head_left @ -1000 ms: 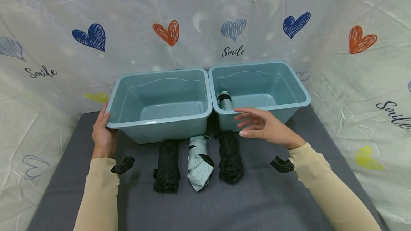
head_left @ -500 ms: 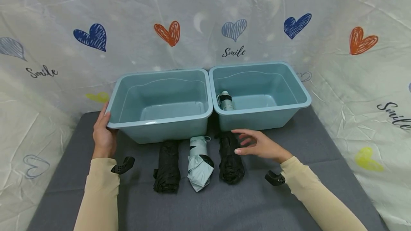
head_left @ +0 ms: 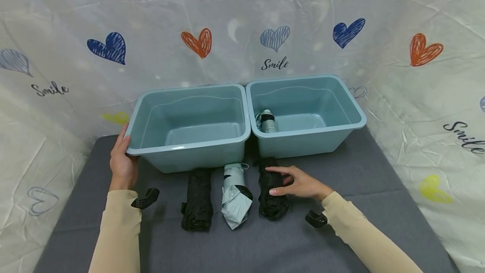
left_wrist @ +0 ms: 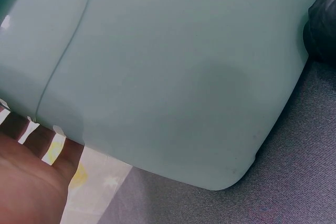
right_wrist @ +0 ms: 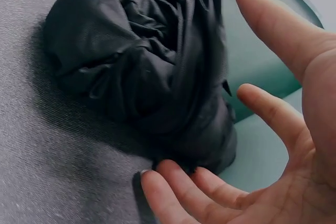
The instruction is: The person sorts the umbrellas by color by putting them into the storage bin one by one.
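Note:
My left hand [head_left: 122, 163] rests against the left end of the left light-blue plastic bin [head_left: 201, 157], fingers stretched along its outside. In the left wrist view its fingertips meet the bin wall [left_wrist: 157, 77]. My right hand [head_left: 299, 183] reaches over a folded black umbrella [head_left: 273, 210], thumb and fingers spread apart around it. The right wrist view shows this black umbrella [right_wrist: 142, 77] between the spread thumb and fingers, with fingertips right at its lower side. To its left lie a folded pale-blue umbrella [head_left: 235, 207] and another folded black umbrella [head_left: 198, 207].
A second light-blue bin [head_left: 303, 144] stands right beside the left one and holds a pale-blue umbrella [head_left: 269, 124] at its left end. Both stand on a dark grey cloth-covered table [head_left: 235, 252]. A pale curtain with printed hearts [head_left: 227, 12] hangs behind.
My right hand has come down and left from beside the right bin's front rim to the right black umbrella. The left hand keeps its place on the left bin.

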`<state>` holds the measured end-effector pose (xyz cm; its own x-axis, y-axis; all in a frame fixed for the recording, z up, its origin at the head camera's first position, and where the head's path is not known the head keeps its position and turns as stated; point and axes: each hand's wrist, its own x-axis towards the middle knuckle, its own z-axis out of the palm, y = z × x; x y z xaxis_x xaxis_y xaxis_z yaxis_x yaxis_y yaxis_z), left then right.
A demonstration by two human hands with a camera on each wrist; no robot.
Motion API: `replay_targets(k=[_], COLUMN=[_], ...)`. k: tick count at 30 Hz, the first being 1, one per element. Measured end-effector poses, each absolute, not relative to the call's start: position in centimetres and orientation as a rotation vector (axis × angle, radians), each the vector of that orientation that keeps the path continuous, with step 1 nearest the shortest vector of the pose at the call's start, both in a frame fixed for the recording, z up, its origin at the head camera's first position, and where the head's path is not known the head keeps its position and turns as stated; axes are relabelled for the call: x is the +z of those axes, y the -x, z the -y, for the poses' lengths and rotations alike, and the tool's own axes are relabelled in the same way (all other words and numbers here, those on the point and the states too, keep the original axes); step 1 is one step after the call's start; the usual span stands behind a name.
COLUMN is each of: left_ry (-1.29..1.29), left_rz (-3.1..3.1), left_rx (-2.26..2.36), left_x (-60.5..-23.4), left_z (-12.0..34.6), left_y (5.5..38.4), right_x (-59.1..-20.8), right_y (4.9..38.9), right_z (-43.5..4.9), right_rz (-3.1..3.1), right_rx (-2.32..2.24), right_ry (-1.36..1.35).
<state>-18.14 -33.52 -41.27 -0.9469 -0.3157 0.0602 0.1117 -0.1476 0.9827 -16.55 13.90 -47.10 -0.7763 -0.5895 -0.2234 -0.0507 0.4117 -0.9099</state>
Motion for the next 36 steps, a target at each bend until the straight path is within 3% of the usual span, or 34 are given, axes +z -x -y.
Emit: replay_targets(k=[36], left_ry=[-0.204], left_rz=[1.845], left_rx=[-2.161], left_x=[-41.3], left_z=[33.4], left_y=[18.2], right_x=[-46.7], right_y=[16.4], right_z=[-11.6], right_rz=[-2.201], right_rx=[-1.274], right_ry=[0.354])
